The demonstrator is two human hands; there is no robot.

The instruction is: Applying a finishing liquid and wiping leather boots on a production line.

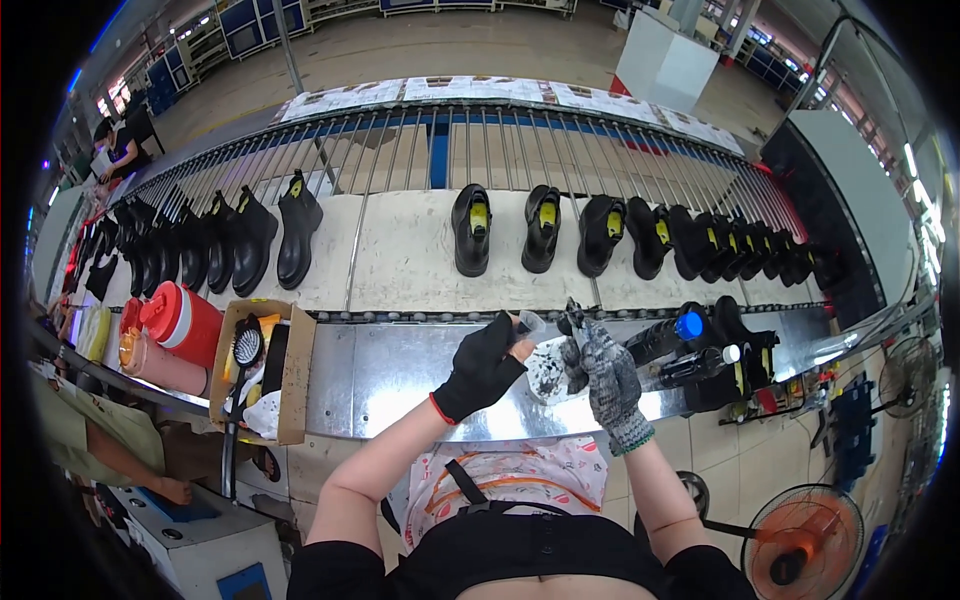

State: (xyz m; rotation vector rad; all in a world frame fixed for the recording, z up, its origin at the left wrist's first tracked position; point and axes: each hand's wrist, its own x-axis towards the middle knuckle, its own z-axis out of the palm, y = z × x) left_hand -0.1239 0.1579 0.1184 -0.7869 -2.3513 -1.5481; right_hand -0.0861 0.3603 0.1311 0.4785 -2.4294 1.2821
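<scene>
My left hand [482,368], in a black glove with bare fingertips, is closed over the metal bench edge. A small translucent, cup-like piece [531,321] sticks out at its fingers. Close by on the right, my right hand [608,385] wears a grey knit glove stained black. Its fingers are bent together around a slim dark thing [574,316] whose kind I cannot make out. Between the hands is a white, bowl-like container [548,371] with black smears, partly behind the right glove.
Black ankle boots [472,231] line the conveyor belt [400,250] ahead. Dark-filled bottles with a blue cap [688,325] and white cap [731,354] lie right, beside more boots [738,345]. Left are a cardboard box [293,375], red jug [185,318] and another person's arm [125,455]. A fan [805,540] stands lower right.
</scene>
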